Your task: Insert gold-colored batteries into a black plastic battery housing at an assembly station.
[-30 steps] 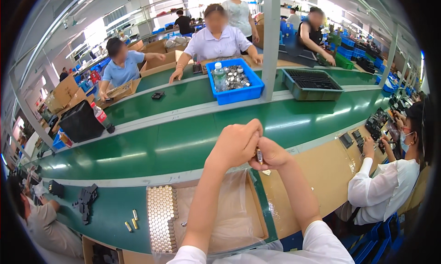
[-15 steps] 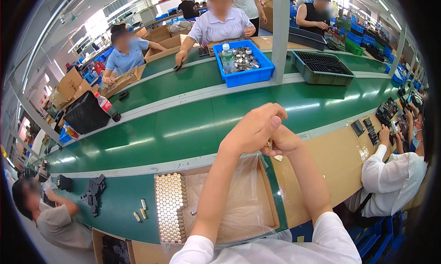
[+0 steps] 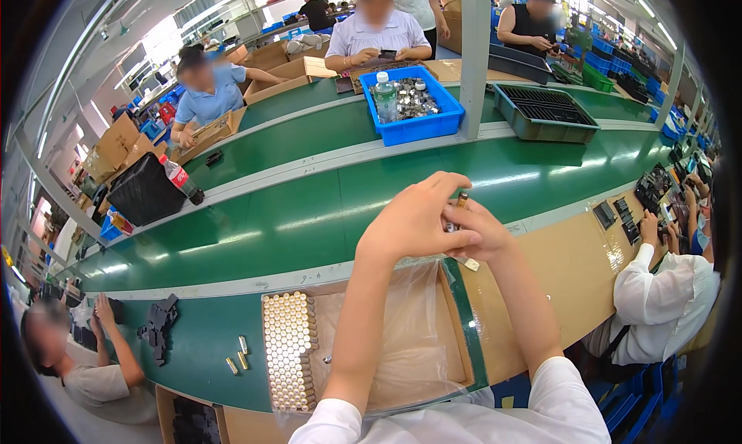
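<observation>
Above the belt's near edge, my two hands meet in front of me. My right hand (image 3: pixel 485 231) is closed around small cylindrical batteries (image 3: pixel 462 200); one gold-and-dark end stands up between the fingers, and a silvery end shows lower down. My left hand (image 3: pixel 410 216) reaches over from the left with thumb and fingers apart around them, partly hiding them. Below my forearms is a shallow cardboard box (image 3: pixel 457 320) lined with clear plastic. Upright batteries (image 3: pixel 287 343) fill its left side in tight rows. One battery (image 3: pixel 327 360) lies loose beside the rows.
Several loose batteries (image 3: pixel 243 360) and black plastic parts (image 3: pixel 158 328) lie on the green table at left. Ahead run the green belt (image 3: pixel 309 212), a blue bin (image 3: pixel 421 127) of metal parts and a grey post (image 3: pixel 473 57). Co-workers sit across and at both sides.
My hands have loosened from a clasp, my left thumb now stretching across and a battery end showing upward. Across the belt, a co-worker has drawn back an arm and holds a dark part.
</observation>
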{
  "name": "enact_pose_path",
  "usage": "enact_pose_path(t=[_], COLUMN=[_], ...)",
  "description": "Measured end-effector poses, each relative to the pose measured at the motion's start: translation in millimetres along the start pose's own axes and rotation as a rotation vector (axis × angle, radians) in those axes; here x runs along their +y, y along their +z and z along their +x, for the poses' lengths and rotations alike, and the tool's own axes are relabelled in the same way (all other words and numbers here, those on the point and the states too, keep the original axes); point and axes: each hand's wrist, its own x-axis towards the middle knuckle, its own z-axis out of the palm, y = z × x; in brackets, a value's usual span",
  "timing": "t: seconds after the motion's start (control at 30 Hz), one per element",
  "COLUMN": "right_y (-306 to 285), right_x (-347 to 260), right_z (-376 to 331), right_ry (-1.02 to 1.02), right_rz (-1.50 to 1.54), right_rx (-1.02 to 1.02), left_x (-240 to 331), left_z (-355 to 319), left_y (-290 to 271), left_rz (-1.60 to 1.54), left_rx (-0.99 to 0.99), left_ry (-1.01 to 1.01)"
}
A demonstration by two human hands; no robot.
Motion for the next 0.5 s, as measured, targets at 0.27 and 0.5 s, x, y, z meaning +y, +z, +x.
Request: enact_pose_path(t=[0.27,0.5], right_y=[-5,-8], right_x=[9,19], right_z=[5,13], right_ry=[-0.015,-0.025], right_rz=[0.242,0.254], right_rx=[0.115,0.235], left_x=[-10,-16], left_z=[3,9], left_y=[9,12], left_rz=[0.166,0.299], left_rx=[0.021,-0.001], left_ry=[0.025,0.001])
